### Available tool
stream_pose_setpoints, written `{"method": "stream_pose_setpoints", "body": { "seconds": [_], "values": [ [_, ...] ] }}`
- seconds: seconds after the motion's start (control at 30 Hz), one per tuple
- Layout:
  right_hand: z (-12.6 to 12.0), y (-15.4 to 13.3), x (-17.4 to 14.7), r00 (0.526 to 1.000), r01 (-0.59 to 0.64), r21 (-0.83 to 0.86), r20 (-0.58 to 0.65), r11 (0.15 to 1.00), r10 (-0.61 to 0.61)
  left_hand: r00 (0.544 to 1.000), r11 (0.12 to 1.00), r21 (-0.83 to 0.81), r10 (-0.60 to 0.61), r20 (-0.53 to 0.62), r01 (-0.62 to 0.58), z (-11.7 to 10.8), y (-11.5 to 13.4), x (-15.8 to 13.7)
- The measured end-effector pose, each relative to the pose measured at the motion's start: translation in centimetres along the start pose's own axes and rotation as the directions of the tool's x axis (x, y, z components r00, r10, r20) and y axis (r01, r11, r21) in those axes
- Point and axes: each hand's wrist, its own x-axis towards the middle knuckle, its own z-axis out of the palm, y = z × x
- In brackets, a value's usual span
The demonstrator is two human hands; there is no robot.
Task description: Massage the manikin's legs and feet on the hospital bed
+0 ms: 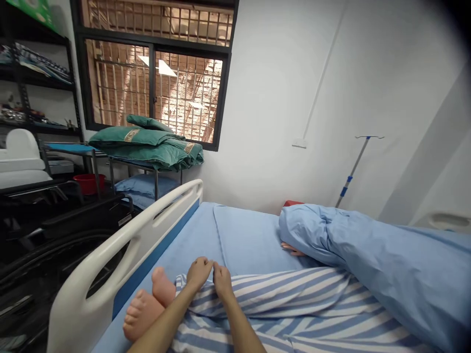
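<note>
Two legs in blue-and-white striped trousers (279,299) lie along the bed, with the bare feet (145,309) toward the footboard. I cannot tell whether they belong to a person or a manikin. My left hand (199,272) is closed at the shin of the far leg, near the trouser cuff. Close beside it, my right hand (222,280) is also closed, on the same trouser leg. Both hands appear to pinch the striped cloth, though the fingertips are partly hidden. A folded-back blue quilt (353,240) covers the upper body; another hand (293,249) shows beneath its edge.
A cream footboard (128,245) borders the bed's left end. The light-blue sheet (246,235) spreads beyond the legs. Left of the bed stand a black wheelchair (73,230) and a rack with green folded bedding (147,144). An IV pole (353,171) rises behind the quilt.
</note>
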Motion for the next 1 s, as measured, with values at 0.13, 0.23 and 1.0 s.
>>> {"method": "stream_pose_setpoints", "body": {
  "seconds": [0.13, 0.23, 1.0],
  "values": [
    [0.2, 0.2, -0.2, 1.0, 0.016, -0.039, -0.022, 0.999, -0.017, 0.998, 0.998, 0.019, 0.064, 0.01, -0.064, 1.6, -0.5, -0.1],
    [0.3, 0.4, -0.3, 0.998, 0.02, -0.077, -0.061, 0.997, -0.025, 0.98, 0.952, 0.244, 0.158, 0.122, -0.184, 3.3, -1.4, -0.8],
    [-1.2, 0.2, 1.8, 0.988, 0.156, -0.516, 0.067, 0.842, -0.142, 0.994, 0.974, 0.228, -0.018, 0.106, -0.007, 2.7, -0.2, -2.6]
  ]
}}
